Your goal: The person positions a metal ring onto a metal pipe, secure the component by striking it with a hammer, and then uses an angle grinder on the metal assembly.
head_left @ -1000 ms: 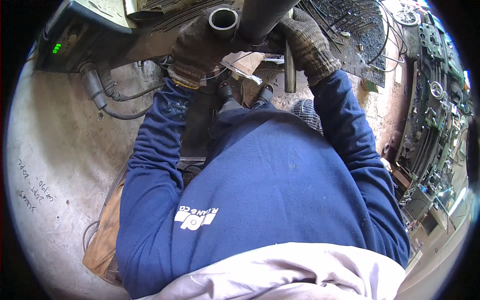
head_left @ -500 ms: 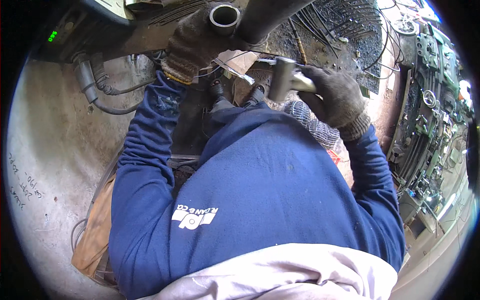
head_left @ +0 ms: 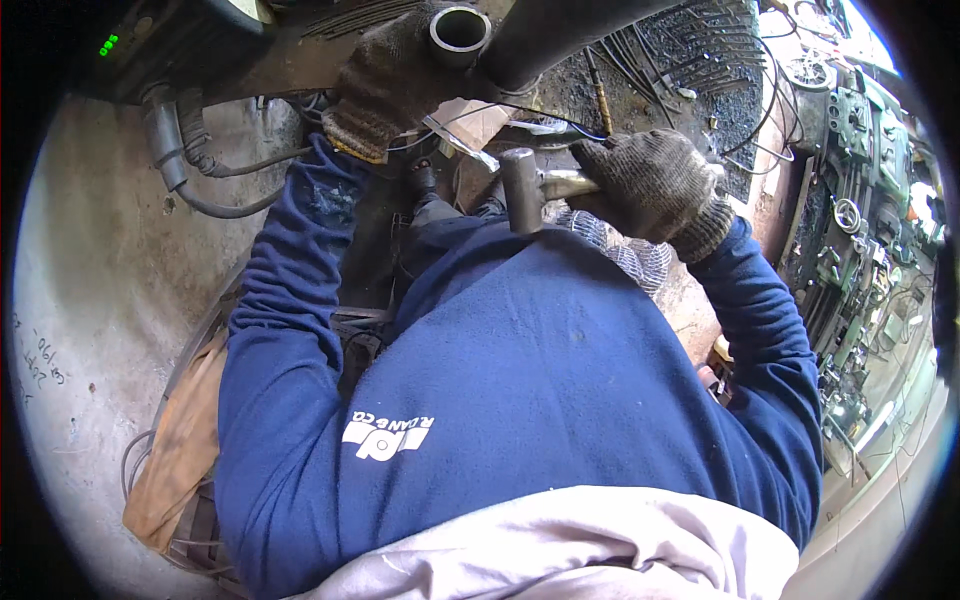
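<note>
My left hand (head_left: pixel 385 85), in a dirty dark knit glove, is closed around the short open-ended metal tube (head_left: pixel 460 49) at the top of the view. A thick dark pipe (head_left: pixel 575 30) runs from beside this tube toward the upper right. My right hand (head_left: pixel 650 185), also gloved, grips the handle of a hammer (head_left: pixel 521 190). The hammer's cylindrical steel head is in front of my body, apart from the tube and below it. The fingertips of my left hand are mostly hidden behind the tube.
A bench carries thin metal rods (head_left: pixel 710 70) and dark grit. Thick cables (head_left: pixel 225 212) hang at the left, below a box with a green display (head_left: pixel 110 44). Coiled wire mesh (head_left: pixel 640 260) lies beyond my right side. Machinery (head_left: pixel 865 170) stands far right.
The hammer has swung left and a little down, toward my body, with my right hand. My left hand and the tube have shifted only slightly in view.
</note>
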### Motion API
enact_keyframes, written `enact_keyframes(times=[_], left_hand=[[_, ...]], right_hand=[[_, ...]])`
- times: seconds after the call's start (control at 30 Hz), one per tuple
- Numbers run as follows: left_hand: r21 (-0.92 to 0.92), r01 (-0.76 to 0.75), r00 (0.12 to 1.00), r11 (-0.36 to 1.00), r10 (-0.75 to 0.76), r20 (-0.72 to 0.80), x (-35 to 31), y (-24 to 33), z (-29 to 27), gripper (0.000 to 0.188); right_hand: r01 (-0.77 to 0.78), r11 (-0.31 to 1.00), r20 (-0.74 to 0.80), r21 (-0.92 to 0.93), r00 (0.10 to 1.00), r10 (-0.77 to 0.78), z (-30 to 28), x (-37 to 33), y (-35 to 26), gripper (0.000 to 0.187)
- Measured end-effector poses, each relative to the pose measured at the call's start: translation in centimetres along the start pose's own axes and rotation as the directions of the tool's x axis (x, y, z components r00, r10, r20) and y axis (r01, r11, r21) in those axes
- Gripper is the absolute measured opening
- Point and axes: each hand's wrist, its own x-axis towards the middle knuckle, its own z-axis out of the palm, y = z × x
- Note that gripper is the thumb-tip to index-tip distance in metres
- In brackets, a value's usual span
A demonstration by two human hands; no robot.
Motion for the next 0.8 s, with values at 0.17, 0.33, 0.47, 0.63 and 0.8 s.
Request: enact_keyframes(times=[0.17, 0.33, 0.47, 0.63, 0.8], left_hand=[[0.007, 0.009, 1.0, 1.0, -0.009, -0.001, 0.2, 0.0, 0.0, 0.06], [0.03, 0.032, 0.999, 0.999, -0.032, 0.009, 0.3, 0.1, -0.1, 0.06], [0.022, 0.031, 0.999, 0.999, -0.031, 0.009, 0.2, 0.1, -0.1, 0.059], [0.027, 0.045, 0.999, 0.999, -0.046, 0.021, 0.1, 0.3, -0.5, 0.059], [0.027, 0.045, 0.999, 0.999, -0.045, 0.023, 0.3, -0.2, -0.1, 0.059]], right_hand=[[-0.166, 0.985, 0.02, 0.047, 0.986, 0.165, 0.7, 0.5, 1.3, 0.044], [-0.003, 0.997, 0.166, -0.076, 0.986, 0.016, -0.6, 0.6, 0.6, 0.043], [-0.055, 0.997, -0.09, -0.046, 0.995, 0.051, 0.1, 1.2, 2.3, 0.043], [0.04, 0.993, -0.114, -0.113, 0.992, -0.053, 0.8, 0.4, 2.0, 0.04], [-0.044, 0.999, -0.114, -0.025, 0.993, 0.041, 0.3, 0.5, 3.2, 0.039]])
